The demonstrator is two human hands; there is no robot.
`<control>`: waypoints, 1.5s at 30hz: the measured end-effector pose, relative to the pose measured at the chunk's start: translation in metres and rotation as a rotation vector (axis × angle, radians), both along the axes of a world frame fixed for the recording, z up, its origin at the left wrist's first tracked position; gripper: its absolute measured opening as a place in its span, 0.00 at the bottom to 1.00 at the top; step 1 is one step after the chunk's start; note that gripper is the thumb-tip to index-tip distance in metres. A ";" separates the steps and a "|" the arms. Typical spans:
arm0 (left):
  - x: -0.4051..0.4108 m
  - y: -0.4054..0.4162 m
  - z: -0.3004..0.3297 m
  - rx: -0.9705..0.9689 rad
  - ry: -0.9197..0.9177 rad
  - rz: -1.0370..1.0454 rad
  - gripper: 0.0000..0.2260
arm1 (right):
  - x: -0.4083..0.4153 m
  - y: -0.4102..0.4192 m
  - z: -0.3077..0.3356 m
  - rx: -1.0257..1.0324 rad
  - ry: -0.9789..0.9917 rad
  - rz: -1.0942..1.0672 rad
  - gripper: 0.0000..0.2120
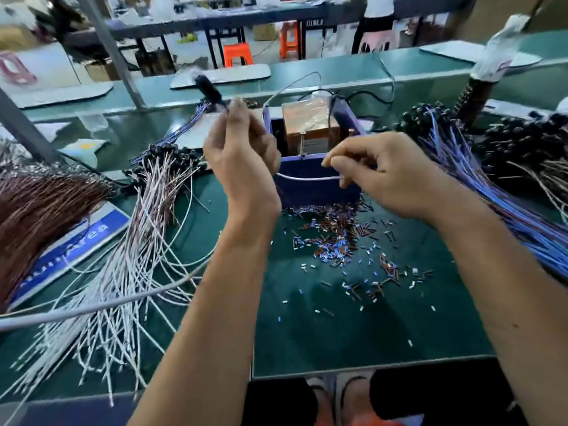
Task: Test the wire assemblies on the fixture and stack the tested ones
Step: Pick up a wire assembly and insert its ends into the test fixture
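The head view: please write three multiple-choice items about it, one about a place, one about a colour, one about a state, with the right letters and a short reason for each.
1. Where does the pile of blue wires lie, relative to the blue fixture box?
A. to its right
B. inside it
C. on top of it

2. What colour is the wire stretched between the hands?
A. red
B. white
C. green

3. What is the right hand doing?
A. lying flat on the mat
B. pinching the wire
C. hanging idle

Key: 1 A, the pile spreads along the right edge; 2 B, it looks white against the box; 3 B, fingertips close on the wire's end.
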State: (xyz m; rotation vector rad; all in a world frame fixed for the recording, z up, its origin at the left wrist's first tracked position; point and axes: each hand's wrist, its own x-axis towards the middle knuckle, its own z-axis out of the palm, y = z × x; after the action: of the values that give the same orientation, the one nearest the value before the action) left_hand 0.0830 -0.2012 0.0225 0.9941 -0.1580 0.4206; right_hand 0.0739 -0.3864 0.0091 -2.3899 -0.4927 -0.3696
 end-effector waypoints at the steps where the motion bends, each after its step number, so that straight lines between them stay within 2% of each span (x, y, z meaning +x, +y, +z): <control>1: 0.001 -0.006 -0.002 -0.107 0.032 -0.042 0.20 | -0.002 0.001 -0.005 -0.010 0.075 0.040 0.13; 3: 0.006 -0.018 -0.002 -0.252 0.079 -0.095 0.19 | -0.006 0.006 -0.014 -0.002 0.189 0.115 0.17; 7: 0.014 -0.031 0.002 -0.384 0.103 -0.103 0.20 | -0.008 0.012 -0.020 0.095 0.224 0.195 0.14; 10: 0.021 -0.024 0.004 -0.384 0.086 -0.095 0.21 | -0.003 0.000 -0.019 0.190 0.239 0.166 0.15; 14: 0.021 -0.013 -0.006 -0.248 0.067 -0.078 0.20 | -0.002 -0.019 -0.017 0.295 0.294 0.213 0.10; 17: 0.015 -0.017 -0.026 0.008 -0.015 -0.018 0.18 | 0.002 -0.032 -0.020 0.377 0.307 0.203 0.07; 20: 0.009 -0.024 -0.050 0.463 -0.206 0.097 0.11 | 0.007 -0.041 -0.025 0.354 0.242 0.159 0.05; 23: 0.008 -0.028 -0.070 0.888 -0.344 0.078 0.03 | 0.012 -0.044 -0.034 0.456 0.289 0.179 0.03; 26: 0.012 -0.025 -0.085 1.119 -0.418 0.068 0.07 | 0.016 -0.043 -0.048 0.620 0.399 0.244 0.03; 30: 0.014 -0.019 -0.105 1.152 -0.321 -0.045 0.08 | 0.019 -0.040 -0.073 0.785 0.485 0.202 0.07; 35: 0.020 -0.019 -0.119 1.098 -0.236 -0.084 0.06 | 0.021 -0.040 -0.085 0.804 0.539 0.153 0.08; 41: 0.022 -0.023 -0.122 0.905 -0.165 -0.134 0.03 | 0.017 -0.043 -0.089 0.840 0.474 0.218 0.08; 45: 0.021 -0.023 -0.122 0.866 -0.156 -0.183 0.05 | 0.014 -0.042 -0.091 0.781 0.400 0.191 0.07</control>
State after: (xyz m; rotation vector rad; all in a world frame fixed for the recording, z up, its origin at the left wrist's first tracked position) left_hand 0.1042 -0.2242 -0.0993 1.7776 -0.6010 0.2542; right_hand 0.0880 -0.4284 -0.0815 -1.5830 -0.3055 0.0194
